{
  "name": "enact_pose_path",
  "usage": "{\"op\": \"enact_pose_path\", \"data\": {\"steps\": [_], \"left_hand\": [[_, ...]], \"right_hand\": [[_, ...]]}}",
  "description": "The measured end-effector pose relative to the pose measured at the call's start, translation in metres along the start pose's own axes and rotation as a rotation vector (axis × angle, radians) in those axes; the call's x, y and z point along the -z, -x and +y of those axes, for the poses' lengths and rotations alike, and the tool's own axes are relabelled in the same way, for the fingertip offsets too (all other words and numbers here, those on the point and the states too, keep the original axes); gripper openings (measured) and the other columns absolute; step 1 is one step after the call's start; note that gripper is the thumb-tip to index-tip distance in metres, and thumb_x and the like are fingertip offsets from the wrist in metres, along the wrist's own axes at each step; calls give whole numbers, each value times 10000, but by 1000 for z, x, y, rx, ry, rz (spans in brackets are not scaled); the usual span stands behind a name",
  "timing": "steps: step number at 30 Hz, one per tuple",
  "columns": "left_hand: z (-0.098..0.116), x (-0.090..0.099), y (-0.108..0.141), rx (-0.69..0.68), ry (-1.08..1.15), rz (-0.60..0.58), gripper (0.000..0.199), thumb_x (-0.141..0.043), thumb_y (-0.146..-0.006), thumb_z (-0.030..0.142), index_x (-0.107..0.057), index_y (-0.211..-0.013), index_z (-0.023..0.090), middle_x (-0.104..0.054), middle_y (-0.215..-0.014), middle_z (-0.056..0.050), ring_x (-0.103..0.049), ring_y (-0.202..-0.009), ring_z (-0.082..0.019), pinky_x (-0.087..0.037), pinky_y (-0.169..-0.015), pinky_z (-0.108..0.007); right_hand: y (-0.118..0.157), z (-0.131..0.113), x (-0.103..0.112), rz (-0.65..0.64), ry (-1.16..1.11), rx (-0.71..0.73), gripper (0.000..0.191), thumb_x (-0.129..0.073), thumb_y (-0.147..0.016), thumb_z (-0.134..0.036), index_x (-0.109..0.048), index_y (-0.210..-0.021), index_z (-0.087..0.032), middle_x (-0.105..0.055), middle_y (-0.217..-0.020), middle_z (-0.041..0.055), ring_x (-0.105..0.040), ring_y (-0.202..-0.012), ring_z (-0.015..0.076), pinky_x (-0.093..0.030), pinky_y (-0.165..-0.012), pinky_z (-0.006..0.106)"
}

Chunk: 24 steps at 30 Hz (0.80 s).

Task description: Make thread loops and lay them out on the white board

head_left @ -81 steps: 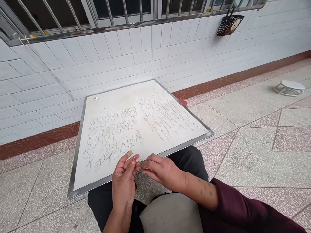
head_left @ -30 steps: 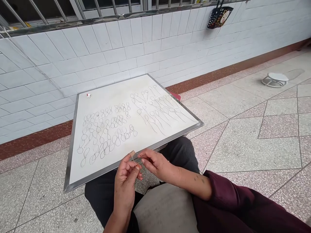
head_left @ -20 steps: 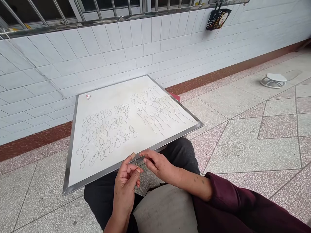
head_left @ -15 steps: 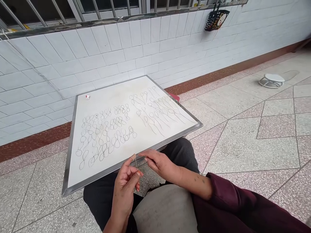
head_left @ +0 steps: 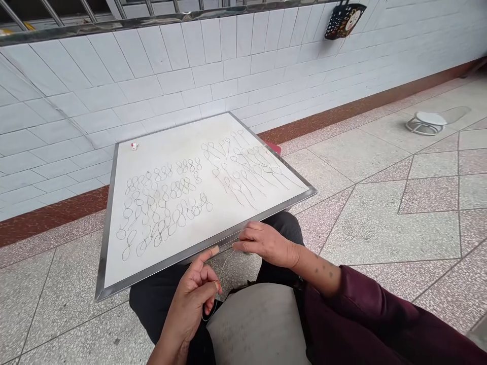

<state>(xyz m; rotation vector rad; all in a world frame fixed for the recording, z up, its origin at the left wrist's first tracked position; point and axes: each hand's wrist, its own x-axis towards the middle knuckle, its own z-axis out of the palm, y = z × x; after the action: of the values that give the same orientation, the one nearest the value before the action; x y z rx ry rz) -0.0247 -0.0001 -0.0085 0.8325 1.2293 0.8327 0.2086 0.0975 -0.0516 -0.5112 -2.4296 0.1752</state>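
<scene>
A thin, pale wire or cord (head_left: 227, 260) curves between my two hands, just off the near edge of the table. My left hand (head_left: 194, 294) pinches it between thumb and bent fingers, with the index finger stretched out; a tan wrap covers that fingertip. From the pinch a loose end curls down below the left fingers. My right hand (head_left: 268, 244) has its fingertips closed at the upper end of the same strand. On the white tabletop (head_left: 178, 137), figure-eight loops (head_left: 180, 218) of similar strand lie in rows at left, and single loops with long tails (head_left: 243, 185) lie at right.
A metal rim (head_left: 201, 258) edges the table, which stands against a white tiled wall (head_left: 160, 96). A small red-and-white object (head_left: 134, 146) sits at its far left corner. One dark basket (head_left: 344, 21) hangs on the wall. At right, a small white stool (head_left: 426, 122) stands on the floor.
My right hand has moved right, away from the left fingertip, and the strand now spans a wider gap. The left index finger has stretched further toward the right. The view has shifted slightly.
</scene>
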Motion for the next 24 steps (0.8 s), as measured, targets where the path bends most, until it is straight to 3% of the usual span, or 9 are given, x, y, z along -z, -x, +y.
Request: {"op": "enact_pose_path", "data": {"steps": [8, 15, 20, 24], "left_hand": [[-4, 0, 0, 0, 35, -26, 682, -652, -796, 249, -467, -1452, 237, -603, -702, 38, -337, -434, -60, -264, -388, -177], [-6, 7, 4, 46, -17, -125, 646, -630, -795, 220, -498, -1426, 250, -578, -696, 45, -283, -413, -45, -224, -383, -182], [-6, 9, 7, 25, -126, -143, 648, -615, -813, 241, -474, -1445, 271, -584, -718, 40, -315, -430, -58, -248, -382, -184], [-10, 13, 8, 32, -190, -225, 680, -627, -852, 273, -404, -1494, 277, -576, -745, 42, -332, -465, -65, -292, -403, -184]], "right_hand": [[-11, -16, -6, -48, -85, 25, 339, -362, -1059, -188, -690, -1147, -200, -703, -957, 60, -591, -834, 180, -482, -724, 315], [-18, -17, 14, -106, -55, 191, 324, -384, -1037, -127, -702, -1050, -183, -708, -921, 59, -545, -750, 173, -467, -682, 309], [-19, -21, 17, -187, -87, 143, 268, -434, -1030, -139, -695, -1038, -199, -699, -888, 50, -564, -782, 176, -474, -723, 314], [-18, -22, 10, -204, -185, 163, 270, -431, -1023, -107, -693, -1043, -174, -706, -914, 48, -545, -779, 156, -464, -722, 286]]}}
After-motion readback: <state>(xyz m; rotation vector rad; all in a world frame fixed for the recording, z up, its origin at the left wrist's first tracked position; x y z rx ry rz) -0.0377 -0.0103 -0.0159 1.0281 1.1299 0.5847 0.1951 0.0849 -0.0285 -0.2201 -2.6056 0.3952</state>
